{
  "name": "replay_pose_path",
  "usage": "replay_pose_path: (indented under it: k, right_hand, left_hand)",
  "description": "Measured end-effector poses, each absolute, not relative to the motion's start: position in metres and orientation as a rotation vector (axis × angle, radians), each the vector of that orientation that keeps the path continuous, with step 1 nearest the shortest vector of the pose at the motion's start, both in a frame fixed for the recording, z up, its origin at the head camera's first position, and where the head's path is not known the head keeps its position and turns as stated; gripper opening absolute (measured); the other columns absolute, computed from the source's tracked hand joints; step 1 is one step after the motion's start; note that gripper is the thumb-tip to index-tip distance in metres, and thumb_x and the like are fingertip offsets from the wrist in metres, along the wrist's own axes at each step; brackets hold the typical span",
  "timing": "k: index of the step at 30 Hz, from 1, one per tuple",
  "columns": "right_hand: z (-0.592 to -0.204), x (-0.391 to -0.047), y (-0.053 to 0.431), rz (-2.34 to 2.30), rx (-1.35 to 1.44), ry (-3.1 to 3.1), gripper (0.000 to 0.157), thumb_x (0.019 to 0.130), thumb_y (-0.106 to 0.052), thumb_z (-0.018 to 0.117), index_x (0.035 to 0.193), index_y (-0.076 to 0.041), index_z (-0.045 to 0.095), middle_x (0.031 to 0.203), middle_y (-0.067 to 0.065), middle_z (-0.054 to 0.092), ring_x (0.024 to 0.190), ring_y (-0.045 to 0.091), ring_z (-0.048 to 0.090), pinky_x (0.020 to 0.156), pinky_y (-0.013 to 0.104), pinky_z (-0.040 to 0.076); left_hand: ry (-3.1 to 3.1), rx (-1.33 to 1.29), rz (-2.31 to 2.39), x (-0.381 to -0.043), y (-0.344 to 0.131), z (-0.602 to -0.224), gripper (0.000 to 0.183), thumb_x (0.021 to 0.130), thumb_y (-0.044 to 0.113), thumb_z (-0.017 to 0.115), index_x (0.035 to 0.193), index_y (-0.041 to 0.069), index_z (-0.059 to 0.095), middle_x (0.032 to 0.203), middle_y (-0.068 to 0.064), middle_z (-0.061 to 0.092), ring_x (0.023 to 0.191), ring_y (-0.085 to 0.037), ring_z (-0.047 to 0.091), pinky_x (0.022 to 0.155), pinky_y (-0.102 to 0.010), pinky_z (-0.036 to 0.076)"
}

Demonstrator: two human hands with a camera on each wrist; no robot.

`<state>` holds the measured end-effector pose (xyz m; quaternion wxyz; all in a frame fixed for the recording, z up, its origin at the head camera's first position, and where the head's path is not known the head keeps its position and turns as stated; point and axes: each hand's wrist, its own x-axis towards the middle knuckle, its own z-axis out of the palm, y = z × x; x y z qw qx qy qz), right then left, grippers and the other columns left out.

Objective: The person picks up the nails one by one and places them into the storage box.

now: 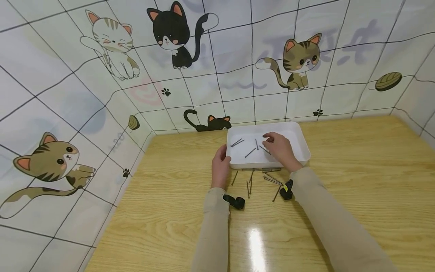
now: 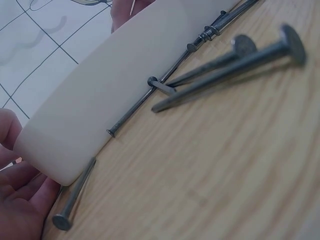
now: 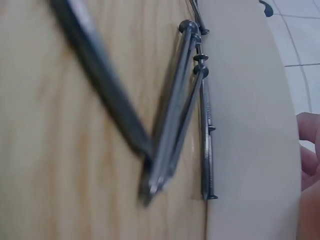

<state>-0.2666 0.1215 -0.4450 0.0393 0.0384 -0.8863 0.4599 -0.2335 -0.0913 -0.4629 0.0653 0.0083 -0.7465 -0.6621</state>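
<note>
Nails [image 1: 250, 152] noted in two groups: a few lie scattered on the floor of a white tray [image 1: 253, 165], two of them close together at its left; more [image 2: 225, 75] are strewn on the table before its front wall. Along the foot of that wall several are lined up end to end or overlapping; others are pointed in various directions, some crossed. The tray is set flat, near the far edge of the table [image 1: 163, 211]. Its left front corner is grasped by the left hand [image 1: 221, 168], beside which one loose nail is seen. The right hand [image 1: 280, 149] is held over the tray's right half, fingers bent, close to a nail inside; whether anything is pinched there cannot be told. Black devices [image 1: 286, 192] are worn at both wrists, below beige sleeves [image 1: 216, 215]. Behind, the wall [image 1: 238, 85] is covered with black grid lines and cartoon cats [image 1: 171, 32].
</note>
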Motion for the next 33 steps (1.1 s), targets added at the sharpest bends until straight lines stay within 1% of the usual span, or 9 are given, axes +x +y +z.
replay_pose_path:
  k: [5, 6, 10, 14, 18, 22, 25, 30, 33]
  right_hand:
    - [-0.439, -0.257, 0.125, 1.394, 0.196, -2.686, 0.035, 0.089, -0.026, 0.050, 0.120, -0.010, 0.054, 0.100, 0.009, 0.059, 0.078, 0.024, 0.057, 0.063, 0.036, 0.044]
    - [-0.437, -0.254, 0.126, 1.393, 0.201, -2.680, 0.035, 0.089, -0.026, 0.050, 0.120, -0.011, 0.055, 0.100, 0.008, 0.059, 0.079, 0.024, 0.057, 0.063, 0.036, 0.044]
    - [-0.429, -0.243, 0.129, 1.400, 0.242, -2.672, 0.035, 0.090, -0.028, 0.050, 0.120, -0.012, 0.055, 0.098, 0.007, 0.060, 0.080, 0.026, 0.058, 0.062, 0.036, 0.044]
    - [-0.424, -0.235, 0.132, 1.383, 0.301, -2.695, 0.036, 0.090, -0.032, 0.048, 0.119, -0.012, 0.055, 0.097, 0.009, 0.061, 0.078, 0.027, 0.059, 0.061, 0.035, 0.044]
    - [-0.423, -0.228, 0.134, 1.354, 0.335, -2.718, 0.036, 0.091, -0.034, 0.047, 0.118, -0.012, 0.056, 0.095, 0.009, 0.061, 0.077, 0.026, 0.058, 0.061, 0.035, 0.043]
    - [-0.422, -0.223, 0.135, 1.330, 0.378, -2.730, 0.032, 0.091, -0.032, 0.047, 0.114, -0.013, 0.057, 0.088, 0.008, 0.061, 0.076, 0.025, 0.058, 0.060, 0.034, 0.043]
    - [-0.421, -0.219, 0.136, 1.324, 0.405, -2.733, 0.032, 0.090, -0.035, 0.048, 0.112, -0.015, 0.058, 0.083, 0.004, 0.060, 0.075, 0.023, 0.058, 0.060, 0.034, 0.043]
    - [-0.416, -0.211, 0.139, 1.379, 0.494, -2.805, 0.031, 0.090, -0.036, 0.048, 0.111, -0.015, 0.059, 0.091, 0.006, 0.062, 0.079, 0.024, 0.059, 0.065, 0.034, 0.046]
    - [-0.414, -0.208, 0.141, 1.446, 0.592, -2.879, 0.032, 0.090, -0.032, 0.050, 0.113, -0.011, 0.058, 0.099, 0.009, 0.062, 0.083, 0.024, 0.060, 0.068, 0.036, 0.048]
  left_hand:
    - [-2.247, 0.029, -1.990, -0.231, -0.089, -0.458, 0.048, 0.086, 0.003, 0.041, 0.134, 0.005, 0.040, 0.133, -0.011, 0.043, 0.120, -0.025, 0.040, 0.096, -0.037, 0.033]
    - [-2.254, 0.024, -1.988, -0.229, -0.088, -0.454, 0.048, 0.086, 0.002, 0.041, 0.134, 0.003, 0.039, 0.133, -0.013, 0.043, 0.121, -0.027, 0.040, 0.096, -0.037, 0.033]
    - [-2.251, -0.002, -1.986, -0.233, -0.089, -0.458, 0.047, 0.086, 0.002, 0.041, 0.134, 0.003, 0.039, 0.133, -0.014, 0.042, 0.121, -0.028, 0.040, 0.096, -0.039, 0.032]
    - [-2.245, 0.015, -1.999, -0.243, -0.093, -0.471, 0.047, 0.087, 0.005, 0.042, 0.134, 0.008, 0.040, 0.133, -0.010, 0.043, 0.120, -0.024, 0.041, 0.096, -0.038, 0.032]
    - [-2.265, 0.051, -1.966, -0.248, -0.093, -0.482, 0.047, 0.087, 0.010, 0.042, 0.134, 0.015, 0.042, 0.132, -0.004, 0.045, 0.118, -0.016, 0.043, 0.095, -0.033, 0.034]
    - [-2.267, 0.059, -1.942, -0.249, -0.093, -0.485, 0.048, 0.086, 0.011, 0.042, 0.133, 0.016, 0.043, 0.131, -0.003, 0.046, 0.117, -0.015, 0.043, 0.095, -0.032, 0.034]
    - [-2.262, 0.061, -1.939, -0.250, -0.093, -0.485, 0.048, 0.086, 0.010, 0.042, 0.133, 0.015, 0.043, 0.131, -0.003, 0.046, 0.117, -0.015, 0.044, 0.095, -0.033, 0.034]
    - [-2.270, 0.071, -1.939, -0.251, -0.094, -0.485, 0.047, 0.086, 0.009, 0.042, 0.133, 0.016, 0.043, 0.131, -0.001, 0.047, 0.117, -0.014, 0.044, 0.095, -0.032, 0.034]
    - [-2.276, 0.073, -1.938, -0.251, -0.094, -0.484, 0.047, 0.087, 0.009, 0.043, 0.133, 0.016, 0.044, 0.130, 0.000, 0.047, 0.117, -0.014, 0.043, 0.095, -0.032, 0.033]
